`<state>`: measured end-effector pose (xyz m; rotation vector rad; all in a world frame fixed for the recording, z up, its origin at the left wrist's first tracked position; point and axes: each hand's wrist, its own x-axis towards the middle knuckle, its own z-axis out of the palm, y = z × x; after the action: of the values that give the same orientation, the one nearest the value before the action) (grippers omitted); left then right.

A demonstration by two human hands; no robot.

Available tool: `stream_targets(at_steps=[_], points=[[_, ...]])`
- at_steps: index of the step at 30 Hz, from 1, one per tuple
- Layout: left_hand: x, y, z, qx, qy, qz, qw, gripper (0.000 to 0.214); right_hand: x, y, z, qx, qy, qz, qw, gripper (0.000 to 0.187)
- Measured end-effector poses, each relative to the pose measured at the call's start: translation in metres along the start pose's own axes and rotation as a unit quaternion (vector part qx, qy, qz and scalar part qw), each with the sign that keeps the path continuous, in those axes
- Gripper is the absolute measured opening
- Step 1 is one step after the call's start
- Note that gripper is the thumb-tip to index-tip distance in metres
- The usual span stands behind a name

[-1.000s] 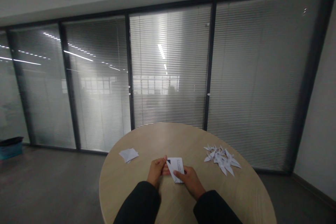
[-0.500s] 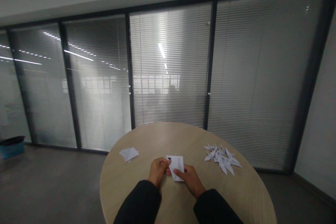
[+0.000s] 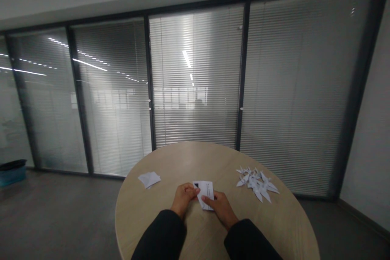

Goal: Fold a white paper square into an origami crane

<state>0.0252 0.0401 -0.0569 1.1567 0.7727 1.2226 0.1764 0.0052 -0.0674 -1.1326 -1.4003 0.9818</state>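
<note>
Head view: paper (image 3: 203, 195) (dark-cornered) between left (image 3: 183, 196) and right hands (image 3: 221, 206).

Bare left hand (image 3: 183, 197), bare right hand (image 3: 219, 209), matte black left sleeve (image 3: 160, 235), matte black right sleeve (image 3: 248, 240), both ending at the wrists

1 head-worn view, facing forward and down, wooden table (image 3: 146, 215) near

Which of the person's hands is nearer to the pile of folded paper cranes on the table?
Right. The right hand grips the lower part of the printed white paper, to the cranes' near side; the left hand lies beyond that paper, farther from the folded paper cranes.
</note>
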Motion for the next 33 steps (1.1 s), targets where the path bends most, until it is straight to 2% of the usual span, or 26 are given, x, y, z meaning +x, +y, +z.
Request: stream_targets(at_steps=[6, 10, 13, 15, 20, 26, 33], points=[[0.004, -0.004, -0.004, 0.021, -0.008, 0.032, 0.999, 0.042, 0.002, 0.006, 0.001, -0.005, -0.007, 0.002, 1.000, 0.048], [0.004, -0.004, -0.004, 0.018, -0.009, 0.008, 1.000, 0.044, 0.004, 0.004, 0.001, -0.005, 0.029, -0.030, 0.999, 0.043], [0.003, -0.004, -0.003, 0.006, -0.026, -0.023, 0.999, 0.044, 0.006, 0.004, -0.001, 0.003, 0.074, -0.040, 0.996, 0.039], [0.002, -0.003, -0.003, -0.006, -0.037, -0.040, 0.999, 0.047, 0.007, 0.006, -0.003, 0.002, 0.083, -0.042, 0.996, 0.038], [0.000, -0.003, -0.004, -0.049, -0.034, -0.045, 0.997, 0.043, 0.007, 0.010, -0.004, -0.008, 0.071, -0.065, 0.995, 0.041], [0.001, -0.005, -0.004, -0.052, -0.028, -0.045, 0.997, 0.048, 0.001, -0.001, -0.001, -0.005, 0.037, -0.081, 0.996, 0.043], [0.004, -0.009, -0.003, -0.033, 0.018, -0.053, 0.998, 0.046, -0.002, -0.003, 0.000, -0.056, 0.030, -0.101, 0.993, 0.043]])
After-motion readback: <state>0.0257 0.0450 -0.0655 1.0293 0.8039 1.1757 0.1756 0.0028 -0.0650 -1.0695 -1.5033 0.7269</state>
